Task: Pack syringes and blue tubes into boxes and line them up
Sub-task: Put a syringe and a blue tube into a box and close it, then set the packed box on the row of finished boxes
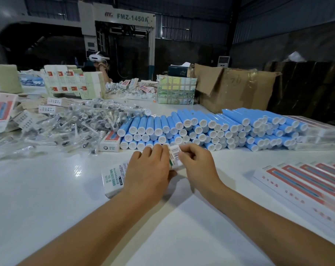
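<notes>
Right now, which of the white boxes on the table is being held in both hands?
The white box with green lettering at centre: the left hand lies over it and the right hand pinches its barcoded end flap. The row of boxes at right lies untouched.

The grey machine (124,18) at the back carries "FMZ-1450A" in dark letters beside a small red logo too small to read. The white box (113,179) lying on the table under the left hand (149,169) shows "SONIC ELECTRIC" in green capitals along its side, with "X-S1" beside it; the smaller print on it is illegible. Its end flap, pinched by the right hand (197,162), bears a barcode with unreadable digits. A closed box (110,143) standing by the tube stack reads roughly "X-S1" at its foot. The brown carton (237,89) near the table's far edge has a handwritten number, perhaps "26".
</notes>
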Demonstrator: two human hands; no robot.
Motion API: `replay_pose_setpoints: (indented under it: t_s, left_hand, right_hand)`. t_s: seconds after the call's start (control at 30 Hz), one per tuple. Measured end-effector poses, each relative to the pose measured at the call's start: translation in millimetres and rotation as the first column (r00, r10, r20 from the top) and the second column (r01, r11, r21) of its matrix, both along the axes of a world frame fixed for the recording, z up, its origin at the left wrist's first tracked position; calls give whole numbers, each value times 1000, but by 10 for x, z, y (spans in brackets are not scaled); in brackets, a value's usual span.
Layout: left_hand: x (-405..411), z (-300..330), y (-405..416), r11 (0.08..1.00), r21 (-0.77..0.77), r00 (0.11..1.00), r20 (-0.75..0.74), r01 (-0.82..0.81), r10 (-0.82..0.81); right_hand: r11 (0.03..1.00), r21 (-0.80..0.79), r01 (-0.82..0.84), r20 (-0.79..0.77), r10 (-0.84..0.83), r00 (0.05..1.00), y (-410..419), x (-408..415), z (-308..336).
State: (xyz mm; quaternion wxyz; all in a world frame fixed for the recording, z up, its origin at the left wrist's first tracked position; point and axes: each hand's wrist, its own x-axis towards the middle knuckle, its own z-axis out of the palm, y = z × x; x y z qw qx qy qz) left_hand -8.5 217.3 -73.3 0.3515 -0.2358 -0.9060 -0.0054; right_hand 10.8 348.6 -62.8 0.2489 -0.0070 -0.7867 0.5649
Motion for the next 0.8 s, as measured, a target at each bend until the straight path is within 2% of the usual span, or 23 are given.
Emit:
replay_pose_setpoints:
  t_s: [0.1, 0.13, 0.17, 0.2, 0.23, 0.27, 0.3, 0.33, 0.37, 0.4, 0.43, 0.5, 0.6, 0.63, 0.73, 0.8]
  left_hand:
    - [-49, 128, -24, 990, 144, 995, 97, 6, -20]
    - [-70, 196, -45, 961, 274, 988, 136, 32, -71]
    - [-66, 286, -67, 883, 463, 973, 160, 75, -167]
    - [-51, 378, -102, 735, 667, 941, 155, 124, -300]
    - [-42, 455, -138, 521, 843, 893, 125, 134, -433]
    - [-35, 513, -164, 281, 957, 839, 97, 69, -535]
    - [-44, 530, -185, 53, 998, 780, 66, -42, -622]
    - [-47, 542, -194, -115, 978, 720, 48, -176, -692]
    - [-53, 533, -190, -228, 928, 656, 24, -296, -755]
    - [-57, 512, -173, -299, 874, 599, -11, -383, -800]
    - [-66, 474, -149, -343, 828, 561, -41, -444, -827]
    - [-53, 434, -102, -387, 772, 545, -63, -504, -836]
    - [-84, 369, -82, -391, 773, 527, -88, -499, -845]
    - [-116, 320, -86, -367, 799, 529, -73, -477, -845]
    - [-201, 189, -98, -147, 920, 618, 120, -363, -777]
    - [-282, 109, -103, -54, 944, 660, 185, -324, -728]
  right_hand:
    - [983, -147, -106, -37, 102, 994, 19, 0, 76]
    - [967, -221, -126, -86, 109, 990, 35, 3, 105]
    - [950, -282, -134, -129, 100, 987, 52, 10, 125]
    - [944, -301, -134, -154, 90, 984, 65, 23, 137]
    - [955, -267, -131, -162, 89, 983, 64, 36, 135]
    - [971, -197, -138, -152, 109, 982, 52, 49, 122]
    - [980, -107, -165, -131, 151, 980, 24, 58, 101]
    - [978, -12, -208, -97, 206, 974, -11, 66, 78]
    - [964, 77, -254, -57, 259, 964, -56, 66, 57]
    - [944, 152, -292, -20, 298, 954, -106, 63, 39]
    - [924, 216, -315, 2, 322, 947, -147, 52, 20]
    - [903, 303, -303, 1, 318, 948, -186, 28, -8]
    - [908, 335, -251, -7, 269, 963, -155, -6, -15]
    - [910, 337, -242, 3, 256, 967, -143, -11, -8]
    - [913, 361, -191, 54, 184, 981, -60, -9, 50]
    - [891, 430, -143, 95, 112, 989, 45, 0, 141]
